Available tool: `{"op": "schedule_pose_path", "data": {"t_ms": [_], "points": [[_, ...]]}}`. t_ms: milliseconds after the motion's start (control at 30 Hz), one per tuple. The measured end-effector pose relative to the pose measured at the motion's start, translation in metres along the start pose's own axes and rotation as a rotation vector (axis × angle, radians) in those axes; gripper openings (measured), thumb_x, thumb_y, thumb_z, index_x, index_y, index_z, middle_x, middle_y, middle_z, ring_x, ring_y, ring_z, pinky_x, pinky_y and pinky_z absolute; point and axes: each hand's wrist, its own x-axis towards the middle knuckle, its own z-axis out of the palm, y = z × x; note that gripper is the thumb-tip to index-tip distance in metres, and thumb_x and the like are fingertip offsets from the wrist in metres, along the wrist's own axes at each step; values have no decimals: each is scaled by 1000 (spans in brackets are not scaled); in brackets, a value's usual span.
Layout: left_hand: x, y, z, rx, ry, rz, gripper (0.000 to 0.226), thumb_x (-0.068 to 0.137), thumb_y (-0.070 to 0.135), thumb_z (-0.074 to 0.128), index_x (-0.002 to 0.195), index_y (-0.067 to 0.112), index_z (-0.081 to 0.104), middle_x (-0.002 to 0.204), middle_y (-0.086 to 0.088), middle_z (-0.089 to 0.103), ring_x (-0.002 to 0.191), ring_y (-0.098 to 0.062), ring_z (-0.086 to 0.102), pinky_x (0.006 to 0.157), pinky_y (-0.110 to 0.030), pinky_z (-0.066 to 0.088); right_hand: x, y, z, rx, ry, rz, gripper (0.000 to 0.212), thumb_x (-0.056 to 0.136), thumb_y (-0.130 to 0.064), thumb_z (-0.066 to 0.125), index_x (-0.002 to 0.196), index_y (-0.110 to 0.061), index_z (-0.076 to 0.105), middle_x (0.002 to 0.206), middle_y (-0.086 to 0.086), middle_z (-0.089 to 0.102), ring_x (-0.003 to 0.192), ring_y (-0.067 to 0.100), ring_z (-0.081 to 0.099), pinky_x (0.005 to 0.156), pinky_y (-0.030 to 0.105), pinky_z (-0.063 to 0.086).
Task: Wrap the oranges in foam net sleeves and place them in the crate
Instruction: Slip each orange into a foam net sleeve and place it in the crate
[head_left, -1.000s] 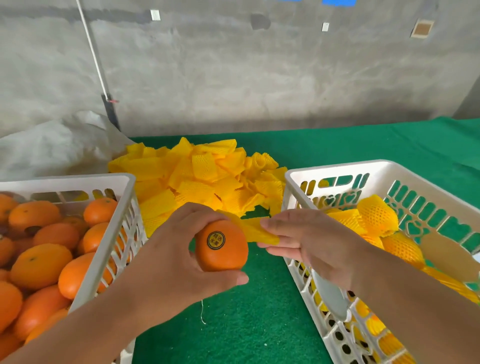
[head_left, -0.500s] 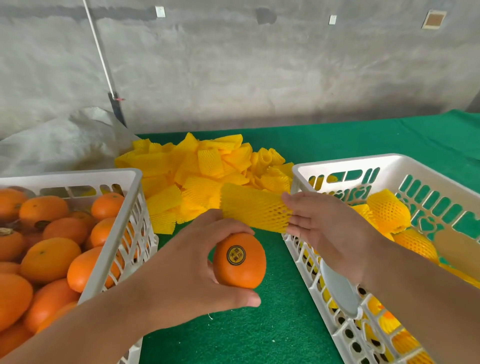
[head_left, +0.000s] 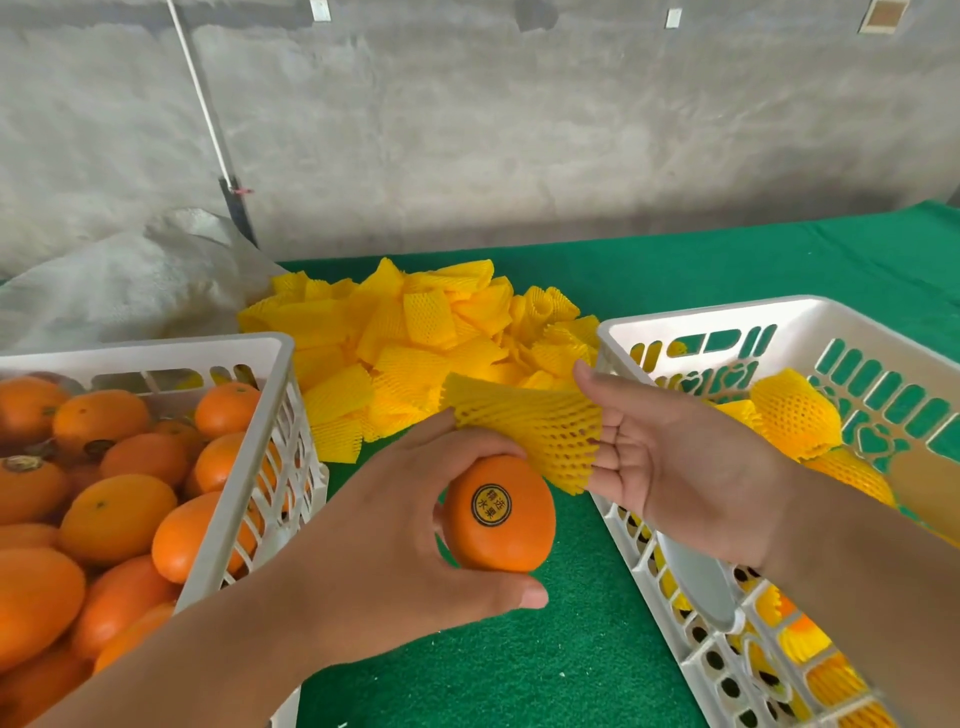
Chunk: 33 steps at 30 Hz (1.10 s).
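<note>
Two bare hands meet above the green felt tabletop (head_left: 519, 675), between two white slotted plastic crates. The left hand (head_left: 384, 561) grips a smooth orange (head_left: 501, 514) bearing a round black-and-gold sticker, thumb curled beneath the fruit and fingers wrapped over its top. The right hand (head_left: 685, 467), palm turned up toward the camera, has its fingers pushed inside one end of a yellow foam net sleeve (head_left: 524, 421), stretching that end wide; the thumb stands apart above the sleeve. The sleeve's open mouth hangs just above and to the right of the orange, and the left hand's fingertips touch the sleeve's underside near its far end. Toward the left edge of the tabletop sits the white crate of bare oranges (head_left: 270, 395), filled high with unwrapped fruit. Toward the right edge stands the white receiving crate (head_left: 675, 317), which holds several oranges already covered in yellow netting, lying along its far and right walls. Between the two crates, near the back edge of the tabletop, lies a loose heap of flat yellow foam net sleeves (head_left: 415, 332). Behind the left crate a crumpled white woven sack (head_left: 119, 280) rests against the grey concrete wall (head_left: 519, 130).
</note>
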Motion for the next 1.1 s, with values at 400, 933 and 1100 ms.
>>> {"op": "schedule_pose_path", "data": {"t_ms": [400,933,1100], "points": [[-5,18,5,-83,-47,40,77,62,66,92,129,57,56,128,28,52,122,4,57,86,-9,55,-1,4,4,-117,-122,-139,49,94,-25,70,137,-1,66,136,19,69,115,26,72,99,35,59],[-7,22,10,-46,-65,66,76,64,59,95,128,52,56,130,27,52,126,2,53,92,-9,51,-6,4,3,-152,-269,-3,59,96,-30,70,146,-1,57,142,20,64,117,28,66,101,38,56],[-8,20,9,-83,-6,54,76,63,64,93,129,51,59,141,41,34,135,9,44,87,-5,51,-1,2,3,-150,-157,-63,44,109,-28,50,148,-10,58,146,14,63,135,33,61,110,44,53]]}}
